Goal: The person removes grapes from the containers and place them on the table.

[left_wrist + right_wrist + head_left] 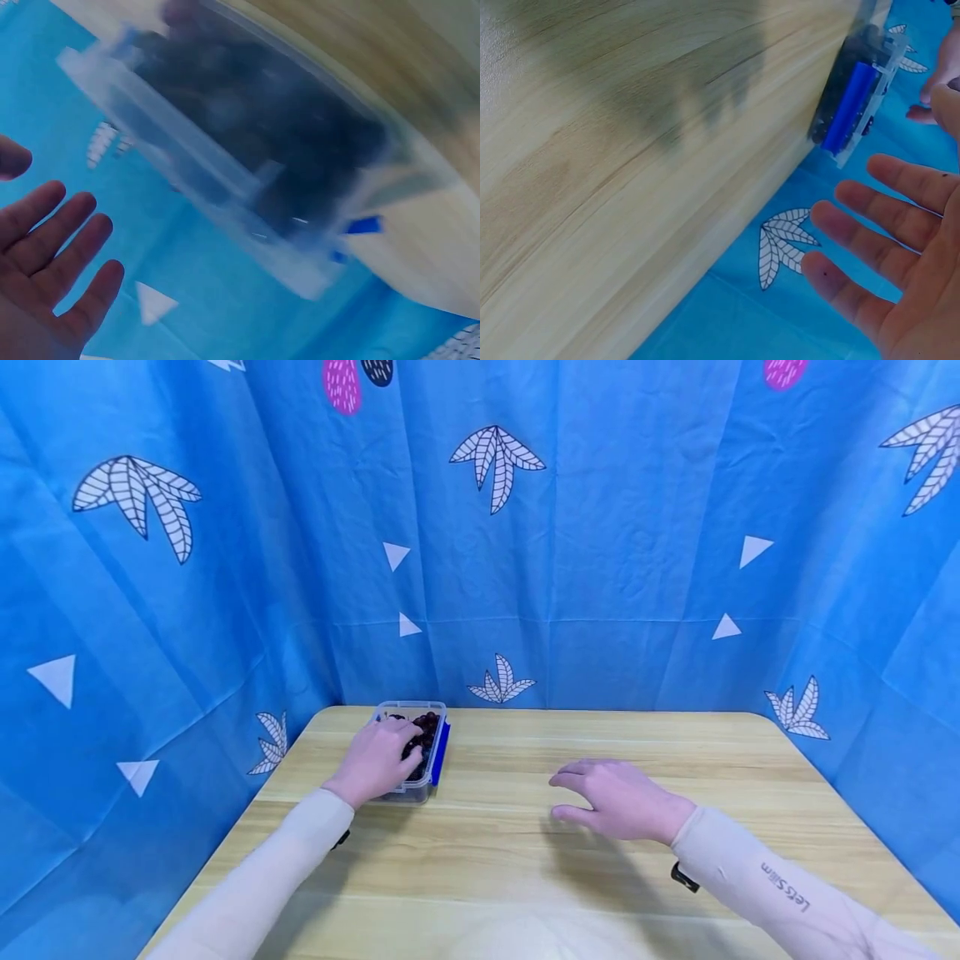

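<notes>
A clear plastic box (412, 796) with a blue side latch (441, 755) stands at the table's far left, its top uncovered. Small dark round fruits (429, 723), grape-like in look, fill it. My left hand (377, 762) hovers over the box with relaxed, spread fingers, covering part of the fruit. In the blurred left wrist view, that palm and its fingers (49, 247) hold nothing and stay apart from the box's rim. Over the table's right half, my right hand (622, 797) hangs in the air, its fingers loosely extended and holding nothing.
A light wooden table (495, 843) with rounded far corners lies under both hands. Blue curtains (615, 543) with printed leaves and triangles enclose it at the back and sides. Dark straps (684, 877) show under the wrists at the pale sleeves (780, 885).
</notes>
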### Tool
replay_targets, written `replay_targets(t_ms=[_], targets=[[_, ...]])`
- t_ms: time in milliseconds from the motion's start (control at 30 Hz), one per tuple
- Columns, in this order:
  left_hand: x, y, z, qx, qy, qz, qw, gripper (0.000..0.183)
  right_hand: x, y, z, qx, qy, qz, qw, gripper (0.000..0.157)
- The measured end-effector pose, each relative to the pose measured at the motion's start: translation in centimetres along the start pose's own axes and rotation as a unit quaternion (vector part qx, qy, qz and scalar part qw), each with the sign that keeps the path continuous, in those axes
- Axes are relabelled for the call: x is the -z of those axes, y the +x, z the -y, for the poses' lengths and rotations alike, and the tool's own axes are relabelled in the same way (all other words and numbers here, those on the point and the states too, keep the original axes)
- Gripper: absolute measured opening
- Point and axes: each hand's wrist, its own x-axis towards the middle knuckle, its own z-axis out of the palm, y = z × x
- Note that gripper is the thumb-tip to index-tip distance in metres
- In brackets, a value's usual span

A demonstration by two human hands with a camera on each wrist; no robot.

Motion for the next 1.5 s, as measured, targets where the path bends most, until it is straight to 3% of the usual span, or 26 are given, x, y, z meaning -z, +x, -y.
replay_targets(t_ms=[167, 367, 533, 700, 867, 1100, 1500], targets=[[-0.6, -0.5, 2.5, 0.061, 0.002, 0.015, 0.998, 0.039, 0.0, 0.1, 0.0, 0.002, -0.002, 0.003, 1.0, 0.049], [-1.2, -1.3, 4.5, 0.132, 0.025, 0.052, 0.9896, 0.047, -0.1, 0.2, 0.1, 0.006, -0.009, 0.009, 1.0, 0.046], [-2.1, -2.0, 5.6, 0.166, 0.044, 0.096, 0.9804, 0.046, -0.4, 0.2, 0.2, 0.002, -0.011, 0.011, 1.0, 0.051], [-3.0, -2.8, 6.1, 0.188, 0.023, 0.134, 0.9726, 0.051, -0.6, 0.5, 0.4, -0.005, 0.008, 0.017, 1.0, 0.051], [-3.2, -2.9, 6.0, 0.205, 0.004, 0.119, 0.9715, 0.053, -0.6, 1.9, 0.8, -0.002, 0.029, 0.021, 0.999, 0.047], [-3.2, -3.1, 6.2, 0.218, -0.006, 0.116, 0.9689, 0.053, -0.7, 5.6, 2.0, -0.014, 0.052, 0.031, 0.998, 0.051], [-3.6, -3.2, 5.8, 0.233, -0.024, 0.108, 0.9662, 0.051, -3.3, 11.4, 2.5, -0.063, 0.061, 0.003, 0.996, 0.047]])
